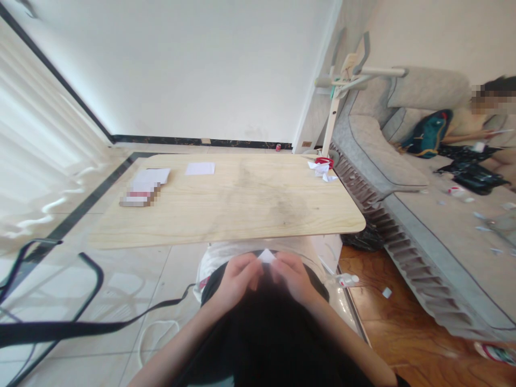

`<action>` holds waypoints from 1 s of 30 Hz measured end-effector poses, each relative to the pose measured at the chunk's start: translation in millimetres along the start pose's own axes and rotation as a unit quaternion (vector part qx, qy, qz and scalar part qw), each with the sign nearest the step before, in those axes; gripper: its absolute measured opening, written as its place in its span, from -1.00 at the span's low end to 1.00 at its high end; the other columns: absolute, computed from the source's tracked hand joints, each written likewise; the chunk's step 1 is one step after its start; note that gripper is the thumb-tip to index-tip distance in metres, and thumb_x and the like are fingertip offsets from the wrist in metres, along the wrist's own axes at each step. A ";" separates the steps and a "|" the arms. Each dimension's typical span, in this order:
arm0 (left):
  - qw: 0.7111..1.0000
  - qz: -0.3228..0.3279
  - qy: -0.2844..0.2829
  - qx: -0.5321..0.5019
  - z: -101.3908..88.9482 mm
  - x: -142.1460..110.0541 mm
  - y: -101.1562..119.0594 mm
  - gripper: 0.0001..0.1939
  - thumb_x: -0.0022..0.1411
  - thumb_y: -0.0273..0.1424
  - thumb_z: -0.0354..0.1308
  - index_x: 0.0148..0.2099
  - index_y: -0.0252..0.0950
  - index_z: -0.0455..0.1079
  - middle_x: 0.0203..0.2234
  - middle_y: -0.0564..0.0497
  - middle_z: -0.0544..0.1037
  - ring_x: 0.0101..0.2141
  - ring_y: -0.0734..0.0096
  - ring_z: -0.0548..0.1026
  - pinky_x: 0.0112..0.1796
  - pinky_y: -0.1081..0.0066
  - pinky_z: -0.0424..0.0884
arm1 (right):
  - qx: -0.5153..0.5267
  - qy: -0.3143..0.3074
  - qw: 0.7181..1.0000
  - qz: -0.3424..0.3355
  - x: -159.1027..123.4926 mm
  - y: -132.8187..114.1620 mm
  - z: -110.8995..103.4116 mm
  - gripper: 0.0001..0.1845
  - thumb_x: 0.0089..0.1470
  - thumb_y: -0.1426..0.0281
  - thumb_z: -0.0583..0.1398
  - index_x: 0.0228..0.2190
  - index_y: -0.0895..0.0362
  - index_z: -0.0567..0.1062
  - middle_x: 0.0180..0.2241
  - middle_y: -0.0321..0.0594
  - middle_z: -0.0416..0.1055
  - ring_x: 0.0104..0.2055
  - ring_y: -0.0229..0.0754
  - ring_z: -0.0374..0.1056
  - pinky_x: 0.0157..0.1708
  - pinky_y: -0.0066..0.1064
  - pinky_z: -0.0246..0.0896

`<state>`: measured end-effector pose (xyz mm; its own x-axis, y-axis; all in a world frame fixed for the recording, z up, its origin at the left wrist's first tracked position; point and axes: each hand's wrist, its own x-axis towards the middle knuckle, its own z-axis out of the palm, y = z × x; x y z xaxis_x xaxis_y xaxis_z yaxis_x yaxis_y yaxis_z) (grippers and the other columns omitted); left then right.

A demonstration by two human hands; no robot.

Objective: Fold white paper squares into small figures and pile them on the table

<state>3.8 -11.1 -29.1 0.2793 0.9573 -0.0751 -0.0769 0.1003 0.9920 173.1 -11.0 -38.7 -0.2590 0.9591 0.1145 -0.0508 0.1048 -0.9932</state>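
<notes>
A small piece of folded white paper is held over my lap, its pointed corner facing away from me. My left hand pinches it from the left side, and my right hand pinches it from the right. Fingers of both hands cover most of the paper's lower part. Just beyond my hands is the near edge of a light wooden table. At its far right corner lie folded white paper shapes beside a red-handled item, perhaps scissors.
White sheets lie at the table's left by a partly blurred stack, and a flat white sheet farther back. Rightward stand a grey sofa with a seated person, and a plastic bottle. A black strap crosses at left.
</notes>
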 end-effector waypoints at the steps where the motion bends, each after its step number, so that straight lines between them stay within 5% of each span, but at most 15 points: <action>1: 1.000 -0.001 -0.001 -0.006 -0.3 -0.1 -1.5 -0.59 0.23 -0.14 0.12 -0.56 -0.30 0.36 -0.80 0.14 0.30 -0.72 0.54 0.26 -0.61 0.49 0.19 | -0.004 -0.001 1.000 0.001 0.1 -0.8 0.2 -0.53 0.17 0.24 0.14 -0.71 0.12 0.37 -0.70 -0.35 0.25 -0.61 -0.29 0.16 -0.52 -0.42 0.05; 7: 1.000 0.015 -0.004 -0.013 -1.4 -0.3 -4.2 -0.52 0.23 -0.08 0.11 -0.61 -0.30 0.31 -0.80 0.11 0.31 -0.71 0.54 0.26 -0.61 0.50 0.16 | -0.007 -0.023 1.000 -0.002 0.9 -6.3 1.1 -0.52 0.17 0.19 0.14 -0.71 0.12 0.38 -0.69 -0.34 0.27 -0.61 -0.29 0.18 -0.53 -0.43 0.08; 14: 0.997 0.024 -0.071 0.032 -2.5 -1.5 1.8 -0.54 0.28 -0.16 0.10 -0.57 -0.35 0.39 -0.72 0.08 0.36 -0.64 0.55 0.28 -0.55 0.52 0.18 | -0.002 -0.062 0.998 0.009 -0.6 -2.5 2.8 -0.47 0.18 0.09 0.13 -0.69 0.13 0.36 -0.69 -0.35 0.25 -0.61 -0.30 0.18 -0.55 -0.46 0.08; 22: 0.998 -0.013 -0.056 0.019 0.9 0.9 -4.6 -0.42 0.22 0.03 0.06 -0.59 -0.36 0.40 -0.78 0.09 0.29 -0.71 0.56 0.21 -0.63 0.52 0.08 | -0.001 -0.043 0.998 0.037 1.1 11.8 4.7 -0.46 0.15 0.03 0.13 -0.68 0.14 0.34 -0.69 -0.35 0.22 -0.61 -0.29 0.15 -0.54 -0.45 0.05; 30: 0.998 -0.003 -0.015 0.061 5.4 2.0 -5.6 -0.47 0.23 -0.03 0.08 -0.62 -0.31 0.32 -0.77 0.08 0.31 -0.68 0.51 0.26 -0.59 0.49 0.18 | -0.043 -0.046 0.998 0.019 -0.1 6.9 6.6 -0.46 0.16 0.10 0.13 -0.72 0.13 0.30 -0.71 -0.34 0.20 -0.60 -0.29 0.15 -0.52 -0.43 0.06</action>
<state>9.9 -11.2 -34.3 0.3079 0.9480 -0.0805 0.0407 0.0714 0.9966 166.4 -12.1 -45.4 -0.3469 0.9349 0.0752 0.0421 0.0956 -0.9945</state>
